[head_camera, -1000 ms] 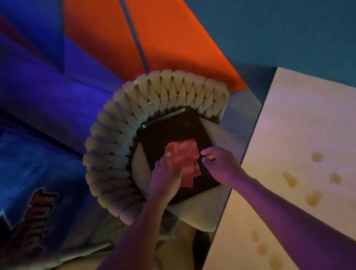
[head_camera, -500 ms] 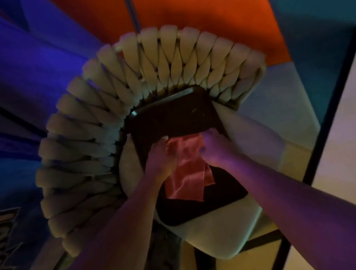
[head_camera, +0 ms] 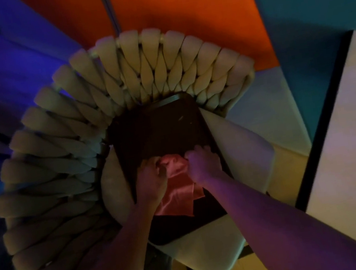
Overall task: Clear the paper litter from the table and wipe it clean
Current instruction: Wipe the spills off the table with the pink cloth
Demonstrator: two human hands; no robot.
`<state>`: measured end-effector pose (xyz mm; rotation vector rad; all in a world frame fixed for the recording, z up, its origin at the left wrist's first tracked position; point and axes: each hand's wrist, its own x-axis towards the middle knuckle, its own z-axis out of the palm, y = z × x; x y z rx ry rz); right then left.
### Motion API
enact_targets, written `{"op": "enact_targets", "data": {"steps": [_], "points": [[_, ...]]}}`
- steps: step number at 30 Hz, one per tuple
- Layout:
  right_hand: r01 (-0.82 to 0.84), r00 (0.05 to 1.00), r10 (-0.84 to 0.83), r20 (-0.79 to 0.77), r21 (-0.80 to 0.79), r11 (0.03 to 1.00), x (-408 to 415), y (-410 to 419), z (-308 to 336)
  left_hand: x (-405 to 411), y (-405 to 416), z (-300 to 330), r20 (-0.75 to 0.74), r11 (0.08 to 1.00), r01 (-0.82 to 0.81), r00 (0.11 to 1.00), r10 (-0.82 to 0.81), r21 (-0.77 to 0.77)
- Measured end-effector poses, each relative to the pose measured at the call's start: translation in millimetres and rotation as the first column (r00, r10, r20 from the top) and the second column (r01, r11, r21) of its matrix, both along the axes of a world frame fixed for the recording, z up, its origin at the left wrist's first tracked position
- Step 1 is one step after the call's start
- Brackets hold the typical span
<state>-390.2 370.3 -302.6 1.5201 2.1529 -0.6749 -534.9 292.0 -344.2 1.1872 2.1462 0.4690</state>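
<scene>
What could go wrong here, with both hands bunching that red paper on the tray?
1. The dark tray sits on the chair's seat cushion and overhangs its edge; pressure from the left hand or right hand might tip or slide it.
2. The red paper is only bunched at the top; its loose lower part could tear or slip free when lifted.
3. Small specks near the tray's far corner may get left behind.

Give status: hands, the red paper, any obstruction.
Left hand and right hand both gripping red paper, bunching it over dark tray on chair seat. Table off right, unwiped. Nothing in the way.
</scene>
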Motion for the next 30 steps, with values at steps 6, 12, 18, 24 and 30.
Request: {"op": "enact_targets", "data": {"steps": [6,12,18,24,30], "points": [[0.032,0.997,-0.033,-0.072,-0.024,0.999,22.9,-31.5,57.5,20.0,-39.1,55.2,0.039,0.998,-0.043,0.998,0.041,0.041],[0.119,0.973,-0.127,-0.193,-0.052,0.992,45.4,-64.9,128.7,41.5,-86.8,121.3,0.016,0.974,0.008,1.000,-0.012,0.229],[0.242,0.831,-0.229,-0.507,-0.041,0.969,92.1,-121.6,214.9,74.6,-140.2,212.8,0.067,0.932,-0.070,0.997,0.049,0.356],[0.356,0.569,-0.276,-0.775,-0.070,0.932,158.7,-204.0,292.0,126.5,-208.2,308.1,0.057,0.857,-0.064,0.998,0.041,0.511],[0.455,0.326,-0.389,-0.861,-0.218,0.863,225.4,-296.4,346.6,186.1,-280.8,370.6,0.093,0.804,-0.028,0.995,-0.034,0.595]]}}
